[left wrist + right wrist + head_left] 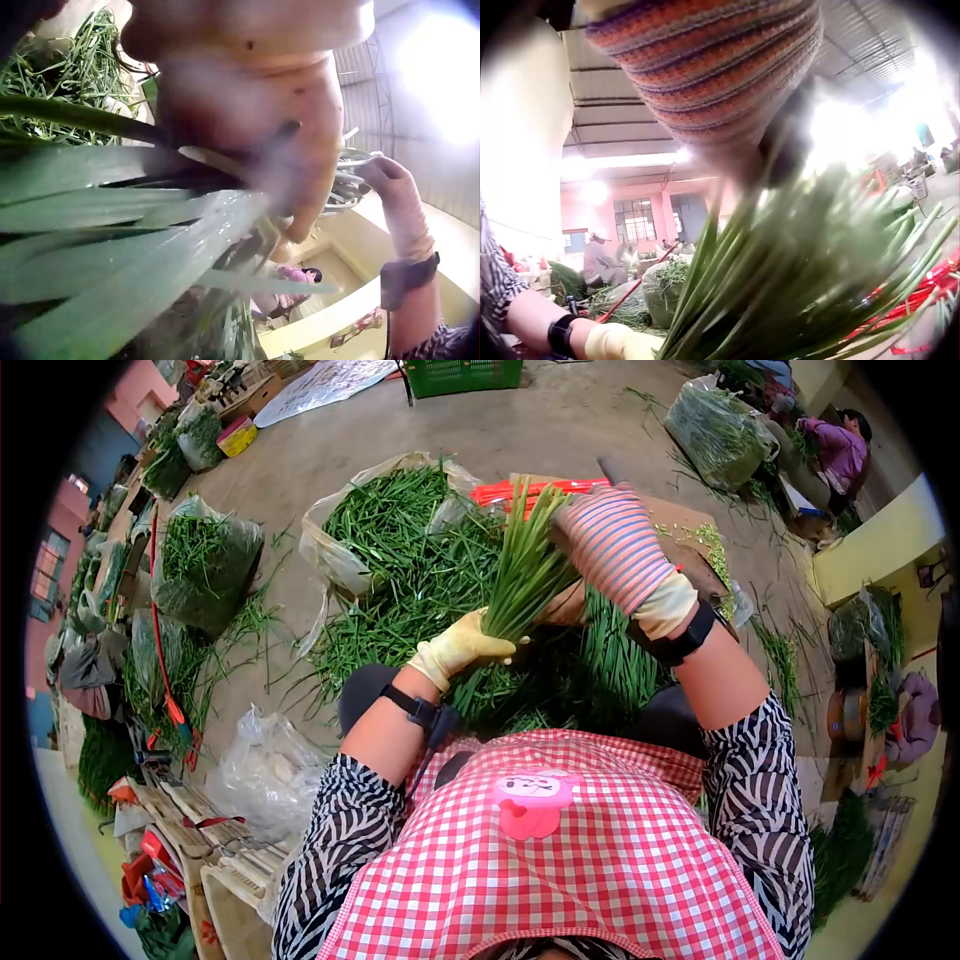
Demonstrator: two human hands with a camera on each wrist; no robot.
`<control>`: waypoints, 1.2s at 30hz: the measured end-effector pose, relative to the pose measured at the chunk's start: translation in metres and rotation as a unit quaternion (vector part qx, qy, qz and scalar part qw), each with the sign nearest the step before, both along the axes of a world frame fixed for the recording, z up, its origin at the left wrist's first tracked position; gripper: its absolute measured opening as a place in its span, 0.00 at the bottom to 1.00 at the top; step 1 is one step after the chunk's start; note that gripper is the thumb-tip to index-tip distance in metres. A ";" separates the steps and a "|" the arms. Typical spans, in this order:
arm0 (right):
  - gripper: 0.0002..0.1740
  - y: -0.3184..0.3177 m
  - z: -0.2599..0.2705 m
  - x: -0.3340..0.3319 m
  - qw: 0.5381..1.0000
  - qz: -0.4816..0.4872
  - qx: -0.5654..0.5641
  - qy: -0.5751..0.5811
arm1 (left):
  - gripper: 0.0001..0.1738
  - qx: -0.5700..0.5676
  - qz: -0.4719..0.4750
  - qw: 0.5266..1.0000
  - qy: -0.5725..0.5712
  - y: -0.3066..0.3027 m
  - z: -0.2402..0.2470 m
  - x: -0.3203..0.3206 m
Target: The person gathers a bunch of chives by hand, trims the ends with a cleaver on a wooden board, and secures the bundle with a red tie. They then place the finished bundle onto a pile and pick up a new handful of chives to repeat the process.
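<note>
My left hand (463,648), in a pale yellow glove, grips a bundle of garlic chives (522,575), its pale stalk ends pointing up and away from me. The fingers of my right hand (618,545), in a striped knit glove, curl at the right side of the stalk ends and pinch some of them. A dark grey tip sticks up past this glove; whether it is a finger or a tool, I cannot tell. Blurred stalks (780,270) fan out below the striped glove in the right wrist view. Flat green leaves (127,225) hang from the left hand in the left wrist view.
A plastic sack of loose chives (400,520) lies open ahead. Red strips (540,490) rest on a board (690,520) with pale trimmings. More chives (615,650) lie near my lap. Filled bags (205,565) stand at left, a green crate (465,375) at the back.
</note>
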State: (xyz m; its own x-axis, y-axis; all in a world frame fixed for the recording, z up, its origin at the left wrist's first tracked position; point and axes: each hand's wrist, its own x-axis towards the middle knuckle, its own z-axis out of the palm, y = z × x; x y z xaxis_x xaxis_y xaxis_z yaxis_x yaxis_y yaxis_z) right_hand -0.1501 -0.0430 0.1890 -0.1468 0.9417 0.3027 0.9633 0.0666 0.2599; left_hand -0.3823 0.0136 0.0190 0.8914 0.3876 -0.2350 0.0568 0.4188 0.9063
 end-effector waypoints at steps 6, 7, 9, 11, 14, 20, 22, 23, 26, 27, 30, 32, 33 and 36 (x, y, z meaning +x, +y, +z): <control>0.10 -0.027 0.023 0.060 0.903 -0.032 0.286 0.320 | 0.26 -0.047 -0.013 0.999 -0.014 0.001 -0.006 -0.002; 0.11 -0.039 0.041 0.061 0.837 -0.059 0.287 0.462 | 0.26 -0.051 -0.011 0.999 -0.013 0.001 -0.008 -0.003; 0.14 -0.059 0.044 0.075 0.728 -0.056 0.205 0.652 | 0.25 -0.050 0.007 0.999 -0.017 0.002 -0.004 -0.007; 0.12 -0.077 0.044 0.038 0.753 -0.007 -0.002 0.658 | 0.25 -0.039 0.019 0.999 -0.017 0.005 0.000 -0.009; 0.11 -0.070 0.037 0.002 0.887 0.102 -0.144 0.427 | 0.24 -0.022 0.040 0.999 -0.028 0.012 -0.019 -0.007; 0.11 0.001 0.019 0.011 0.974 0.096 0.095 0.181 | 0.26 -0.010 -0.001 1.000 0.002 0.005 0.002 -0.004; 0.15 0.008 0.016 0.012 0.988 0.054 0.047 0.138 | 0.29 -0.018 -0.013 1.000 0.020 0.002 0.007 -0.004; 0.17 0.011 0.014 0.014 0.992 0.032 0.023 0.118 | 0.29 -0.029 -0.022 0.999 0.009 0.003 0.005 -0.005; 0.22 0.025 -0.003 0.025 0.993 0.040 -0.014 0.108 | 0.25 -0.015 0.004 1.000 0.026 -0.003 0.011 -0.004; 0.23 0.028 -0.004 0.027 0.992 0.036 -0.038 0.116 | 0.25 -0.009 0.001 0.999 0.032 -0.001 0.011 -0.005; 0.24 0.034 0.005 0.032 0.987 0.061 -0.127 0.070 | 0.25 -0.002 -0.024 0.999 0.044 0.000 0.007 -0.005; 0.26 0.041 0.014 0.027 0.974 0.056 -0.218 0.016 | 0.25 0.011 -0.030 0.998 0.060 -0.002 0.008 -0.005; 0.25 0.043 0.017 0.023 0.967 0.050 -0.249 -0.001 | 0.24 0.014 -0.026 0.998 0.052 -0.004 0.009 -0.004; 0.21 0.038 0.018 0.019 0.964 0.054 -0.261 0.009 | 0.23 0.026 -0.034 0.997 0.065 -0.004 0.011 -0.004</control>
